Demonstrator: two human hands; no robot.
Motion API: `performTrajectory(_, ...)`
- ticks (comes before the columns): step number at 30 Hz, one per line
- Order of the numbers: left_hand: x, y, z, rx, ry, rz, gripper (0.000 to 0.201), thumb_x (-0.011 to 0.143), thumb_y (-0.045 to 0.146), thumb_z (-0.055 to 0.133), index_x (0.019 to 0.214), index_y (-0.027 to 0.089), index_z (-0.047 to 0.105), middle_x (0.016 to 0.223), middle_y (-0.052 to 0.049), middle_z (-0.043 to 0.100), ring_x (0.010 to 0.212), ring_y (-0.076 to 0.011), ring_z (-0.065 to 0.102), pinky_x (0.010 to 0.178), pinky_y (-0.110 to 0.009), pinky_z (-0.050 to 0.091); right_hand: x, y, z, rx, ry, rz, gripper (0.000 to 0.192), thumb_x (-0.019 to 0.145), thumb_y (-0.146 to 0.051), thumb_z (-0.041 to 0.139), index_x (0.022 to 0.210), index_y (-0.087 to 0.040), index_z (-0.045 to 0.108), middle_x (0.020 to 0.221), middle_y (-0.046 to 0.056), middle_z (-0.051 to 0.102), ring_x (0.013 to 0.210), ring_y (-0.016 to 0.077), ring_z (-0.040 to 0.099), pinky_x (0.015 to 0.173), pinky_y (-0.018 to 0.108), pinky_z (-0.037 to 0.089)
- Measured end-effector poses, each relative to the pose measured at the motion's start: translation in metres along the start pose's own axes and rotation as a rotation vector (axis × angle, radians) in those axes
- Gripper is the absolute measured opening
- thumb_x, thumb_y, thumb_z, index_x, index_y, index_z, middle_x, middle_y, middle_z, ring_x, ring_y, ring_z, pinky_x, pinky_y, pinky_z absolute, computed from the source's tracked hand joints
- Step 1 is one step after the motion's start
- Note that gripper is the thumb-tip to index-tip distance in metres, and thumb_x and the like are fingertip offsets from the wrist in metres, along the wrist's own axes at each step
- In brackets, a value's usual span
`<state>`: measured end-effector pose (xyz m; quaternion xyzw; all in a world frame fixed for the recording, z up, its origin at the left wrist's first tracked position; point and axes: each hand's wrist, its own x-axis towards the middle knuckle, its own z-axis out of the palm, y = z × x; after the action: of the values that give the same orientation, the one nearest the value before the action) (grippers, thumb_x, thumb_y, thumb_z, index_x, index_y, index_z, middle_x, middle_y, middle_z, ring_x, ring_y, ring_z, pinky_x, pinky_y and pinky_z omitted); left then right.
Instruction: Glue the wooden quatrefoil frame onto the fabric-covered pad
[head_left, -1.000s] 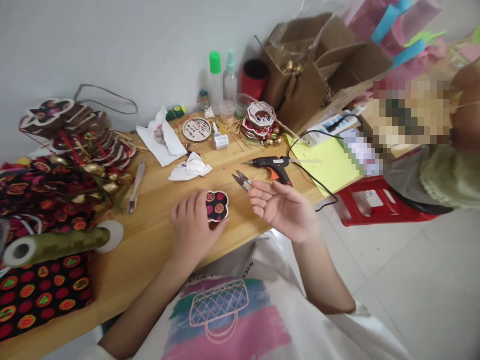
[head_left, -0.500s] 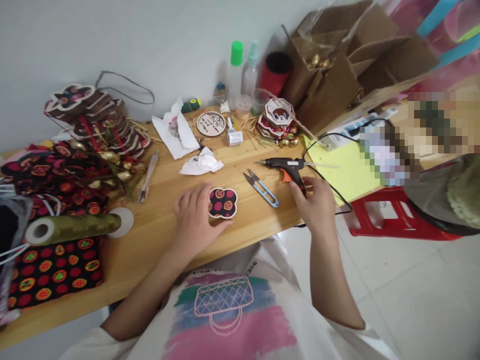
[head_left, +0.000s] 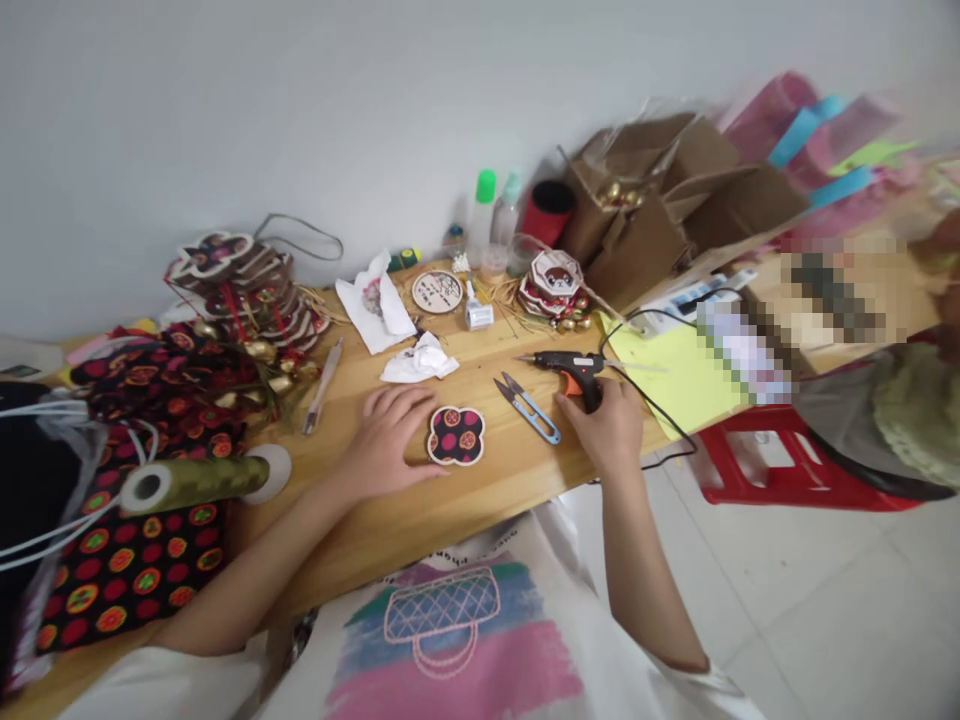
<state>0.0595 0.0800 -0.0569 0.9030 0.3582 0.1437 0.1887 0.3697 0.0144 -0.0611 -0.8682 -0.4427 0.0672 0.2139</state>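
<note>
Glue gun [head_left: 574, 364] grasped by right hand [head_left: 604, 430]; left hand [head_left: 390, 440] flat beside patch [head_left: 456, 435]; snips [head_left: 529, 408] between.

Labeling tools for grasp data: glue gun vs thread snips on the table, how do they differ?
The glue gun is black and orange with a trailing cord; the thread snips are blue-handled, cordless and slimmer. The right hand is on the glue gun's grip; the thread snips lie untouched. Both rest on the wooden table.

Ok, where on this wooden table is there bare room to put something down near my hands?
Bare wood lies along the near table edge, below the flower-shaped fabric piece and between left hand and ribbon roll. A smaller patch sits between tissue and snips. Crowded: the back by the bottles, and round the right hand at the glue gun.
</note>
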Motion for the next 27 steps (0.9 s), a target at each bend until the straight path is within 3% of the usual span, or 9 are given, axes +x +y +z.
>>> performTrajectory(6,0.007,-0.008,0.004,-0.079,-0.006,0.054,0.081,0.065,0.058,0.079,0.132,0.022,0.055,0.134,-0.016,0.059,0.127,-0.0339,0.052,0.108,-0.051,0.039,0.002,-0.008,-0.001,0.077,0.031,0.023,0.049,0.067,-0.053,0.067,0.097,-0.015,0.064,0.1,0.017,0.065,0.099,0.0334,0.058,0.089,0.049,0.047)
performTrajectory(10,0.006,-0.008,0.003,-0.121,0.03,0.068,0.074,0.069,0.057,0.077,0.131,0.021,0.056,0.132,-0.017,0.06,0.126,-0.0335,0.052,0.108,-0.05,0.04,0.0,-0.01,-0.011,0.1,0.015,0.047,0.051,0.064,-0.054,0.065,0.096,-0.014,0.065,0.096,0.017,0.067,0.091,0.0305,0.061,0.082,0.044,0.049)
performTrajectory(14,0.005,-0.007,0.003,-0.118,0.021,0.072,0.071,0.072,0.057,0.074,0.128,0.017,0.058,0.134,-0.018,0.059,0.127,-0.0336,0.051,0.109,-0.051,0.038,-0.015,-0.01,-0.024,0.143,0.003,0.115,0.06,0.065,-0.06,0.06,0.103,-0.014,0.062,0.088,0.012,0.069,0.078,0.0259,0.063,0.073,0.041,0.051)
performTrajectory(17,0.005,-0.007,0.004,-0.133,0.009,0.06,0.071,0.071,0.057,0.075,0.127,0.017,0.058,0.135,-0.017,0.058,0.129,-0.0334,0.049,0.111,-0.051,0.035,-0.035,-0.016,-0.03,0.265,0.043,0.173,0.064,0.06,-0.06,0.068,0.107,-0.016,0.059,0.083,0.008,0.068,0.07,0.0219,0.062,0.071,0.039,0.052)
performTrajectory(21,0.005,-0.007,0.004,-0.128,0.004,0.062,0.067,0.074,0.061,0.071,0.125,0.018,0.06,0.133,-0.016,0.059,0.129,-0.0336,0.049,0.11,-0.052,0.035,-0.06,-0.033,-0.028,0.262,0.073,0.093,0.059,0.056,-0.055,0.073,0.099,-0.018,0.056,0.073,0.0,0.061,0.057,0.0161,0.054,0.058,0.033,0.048)
performTrajectory(24,0.005,-0.009,0.006,-0.121,0.023,0.094,0.068,0.075,0.063,0.069,0.125,0.018,0.06,0.133,-0.017,0.058,0.128,-0.0338,0.049,0.109,-0.053,0.035,-0.072,-0.046,-0.02,0.215,-0.004,0.021,0.045,0.061,-0.054,0.069,0.087,-0.021,0.053,0.064,-0.004,0.053,0.052,0.0138,0.049,0.053,0.03,0.044)
performTrajectory(27,0.005,-0.01,0.008,-0.112,0.046,0.111,0.069,0.075,0.063,0.07,0.125,0.016,0.059,0.133,-0.018,0.058,0.128,-0.0338,0.049,0.108,-0.054,0.036,-0.078,-0.054,-0.011,0.168,-0.076,-0.012,0.043,0.062,-0.054,0.067,0.086,-0.023,0.05,0.064,-0.005,0.053,0.053,0.0148,0.051,0.054,0.029,0.042)
